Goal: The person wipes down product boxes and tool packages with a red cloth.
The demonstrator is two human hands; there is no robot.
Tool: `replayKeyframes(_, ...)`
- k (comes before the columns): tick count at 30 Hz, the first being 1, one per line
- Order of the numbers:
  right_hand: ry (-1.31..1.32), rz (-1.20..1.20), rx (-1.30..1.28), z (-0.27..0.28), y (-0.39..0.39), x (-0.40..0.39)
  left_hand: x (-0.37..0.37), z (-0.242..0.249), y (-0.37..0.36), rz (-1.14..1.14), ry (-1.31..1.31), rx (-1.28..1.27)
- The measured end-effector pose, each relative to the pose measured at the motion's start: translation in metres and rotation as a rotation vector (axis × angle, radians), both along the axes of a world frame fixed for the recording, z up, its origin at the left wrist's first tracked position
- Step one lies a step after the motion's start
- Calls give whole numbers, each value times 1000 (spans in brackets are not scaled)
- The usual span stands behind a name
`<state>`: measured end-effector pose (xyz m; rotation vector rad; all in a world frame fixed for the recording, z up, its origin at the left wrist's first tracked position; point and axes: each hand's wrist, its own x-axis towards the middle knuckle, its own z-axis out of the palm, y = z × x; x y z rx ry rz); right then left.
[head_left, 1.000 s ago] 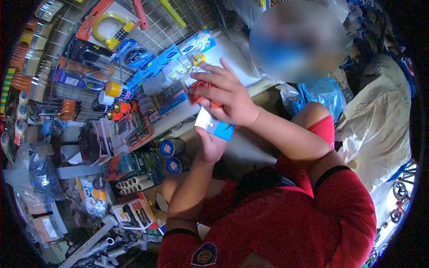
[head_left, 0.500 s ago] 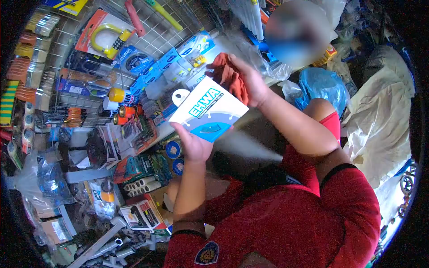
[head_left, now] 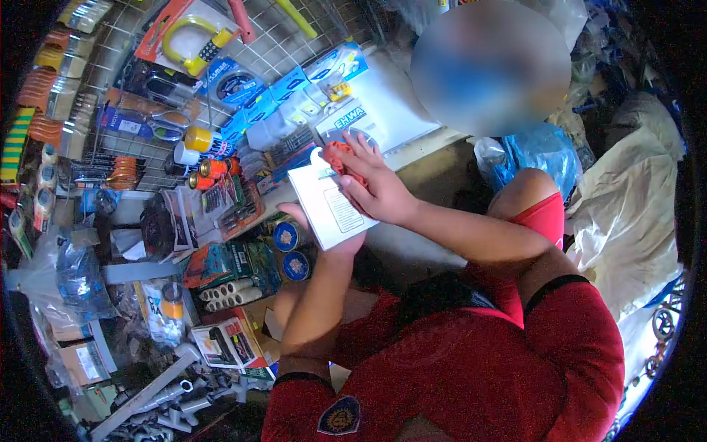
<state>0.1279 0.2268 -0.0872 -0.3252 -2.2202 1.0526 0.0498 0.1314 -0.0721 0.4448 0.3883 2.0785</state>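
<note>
My left hand [head_left: 342,241] holds a white cardboard sleeve [head_left: 328,210] from below, its printed text panel facing up and its hang hole at the top. Over the sleeve's upper right part, my right hand [head_left: 379,188] presses a crumpled orange-red cloth [head_left: 345,158]. The fingers of my right hand lie stretched over the cloth. Just beyond, another white EHWA package [head_left: 352,118] lies on the counter.
A wire rack [head_left: 261,37] with hanging goods stands at the upper left. Spray cans [head_left: 202,138] and blue boxes [head_left: 287,86] line the counter. A blue plastic bag [head_left: 541,155] lies at the right. Someone's blurred shape is at the top.
The sleeve in my left hand has been turned from its EHWA face to its text face. My right hand has brought the cloth onto it. An EHWA package now shows on the counter.
</note>
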Motion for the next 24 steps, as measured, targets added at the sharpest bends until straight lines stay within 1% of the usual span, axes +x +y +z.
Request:
replayKeyframes(2,148,85,-271,-15,-10,-2,6,3,1,28,137,-193)
replayKeyframes(3,226,219,-346,1,-19,9,2,-10,-4,77,228,-263)
replayKeyframes(4,239,266,-361,11,-30,16,-3,-26,-2,142,222,-277)
replayKeyframes(5,244,267,-337,24,-40,20,-7,-33,-1,138,220,-278)
replayKeyframes(6,243,274,-312,34,-45,22,-9,-41,-1,-15,130,-353)
replayKeyframes(7,246,253,-179,31,-42,17,-10,-49,-3,-165,38,-422)
replayKeyframes(8,241,258,-174,29,-33,14,-9,-46,-2,-162,34,-415)
replayKeyframes(10,315,208,75,31,-12,9,-4,-35,-1,-100,45,-385)
replayKeyframes(11,338,187,70,27,-4,6,-1,-26,0,-77,59,-357)
replayKeyframes(14,293,50,52,27,13,3,10,7,6,-21,129,-217)
replayKeyframes(16,275,58,165,13,21,0,13,25,10,9,171,-134)
replayKeyframes(17,20,365,138,-19,27,-1,8,32,12,6,65,-92)
replayKeyframes(18,-58,405,-49,6,14,9,-14,7,4,-36,-57,6)
replayKeyframes(19,-111,498,74,3,11,14,-29,4,1,-9,36,-96)
replayKeyframes(20,-39,613,-85,11,1,21,-43,1,-9,-144,3,-87)
replayKeyframes(21,76,614,-7,7,-8,21,-67,-37,-15,-124,-172,-89)
replayKeyframes(22,-144,628,-81,7,-15,22,-88,-71,-17,-106,-347,-91)
replayKeyframes(24,132,488,17,28,-11,19,-99,-67,-28,-118,27,44)
